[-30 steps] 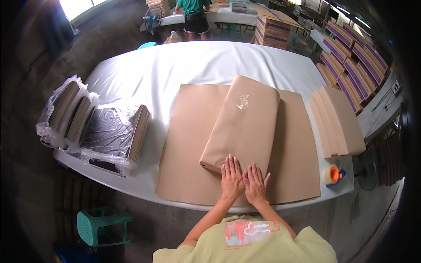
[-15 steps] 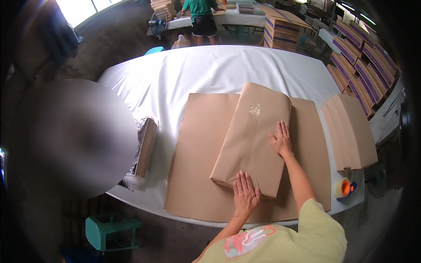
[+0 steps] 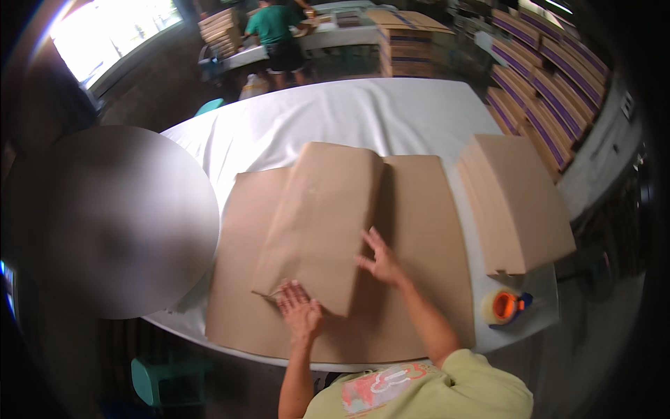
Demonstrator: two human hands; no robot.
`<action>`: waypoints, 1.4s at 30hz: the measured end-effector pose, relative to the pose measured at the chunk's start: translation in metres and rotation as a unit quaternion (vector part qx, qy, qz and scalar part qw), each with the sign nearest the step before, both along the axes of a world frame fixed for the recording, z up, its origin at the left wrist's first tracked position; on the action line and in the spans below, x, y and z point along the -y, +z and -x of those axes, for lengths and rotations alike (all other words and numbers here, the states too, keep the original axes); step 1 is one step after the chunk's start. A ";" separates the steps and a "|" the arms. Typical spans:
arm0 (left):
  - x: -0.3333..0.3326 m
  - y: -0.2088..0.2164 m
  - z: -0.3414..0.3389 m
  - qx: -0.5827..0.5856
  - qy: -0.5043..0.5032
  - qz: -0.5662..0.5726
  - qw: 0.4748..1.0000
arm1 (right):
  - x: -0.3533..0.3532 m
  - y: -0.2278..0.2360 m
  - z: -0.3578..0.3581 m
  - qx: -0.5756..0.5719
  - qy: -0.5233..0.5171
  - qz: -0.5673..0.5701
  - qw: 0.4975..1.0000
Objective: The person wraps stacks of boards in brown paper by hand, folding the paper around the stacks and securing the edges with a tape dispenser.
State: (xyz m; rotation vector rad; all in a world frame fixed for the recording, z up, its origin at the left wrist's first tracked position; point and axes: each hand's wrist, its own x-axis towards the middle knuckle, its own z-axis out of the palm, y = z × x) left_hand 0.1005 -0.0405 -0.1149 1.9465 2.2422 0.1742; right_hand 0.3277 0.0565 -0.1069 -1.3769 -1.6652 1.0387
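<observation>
A flat, block-shaped package wrapped in brown paper (image 3: 317,209) lies slightly tilted on the large brown paper sheets (image 3: 433,251). My left hand (image 3: 300,311) rests at the package's near end, fingers stretched out against the folded paper there. Along its right long side is my right hand (image 3: 382,262), fingers spread, with fingertips at the edge; whether they touch it I cannot tell. Neither hand grips anything. What the paper wraps is hidden, and motion blurs the folds at the near end.
A stack of brown-wrapped packages (image 3: 523,202) stands on the white-covered table (image 3: 412,105) at right, with a tape dispenser (image 3: 504,307) nearer me. A blurred round patch hides the left. Purple-striped cartons (image 3: 551,91), a green stool (image 3: 164,380) and a person (image 3: 274,31) are beyond.
The package has shifted left on the sheets. My right hand has gone from lying flat on its top to its right edge, fingers now spread. The whole view has also swung to the right.
</observation>
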 end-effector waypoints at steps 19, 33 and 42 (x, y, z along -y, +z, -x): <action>-0.030 0.022 -0.044 -0.033 0.160 0.085 0.983 | 0.252 -0.032 -0.266 -0.286 -0.579 0.084 0.759; -0.023 0.025 -0.028 -0.020 0.033 0.084 0.996 | 0.260 0.038 -0.228 -0.563 -0.496 0.020 0.661; -0.020 0.029 0.012 0.065 -0.140 0.081 0.985 | 0.195 0.084 -0.134 -0.319 -0.141 -0.089 0.933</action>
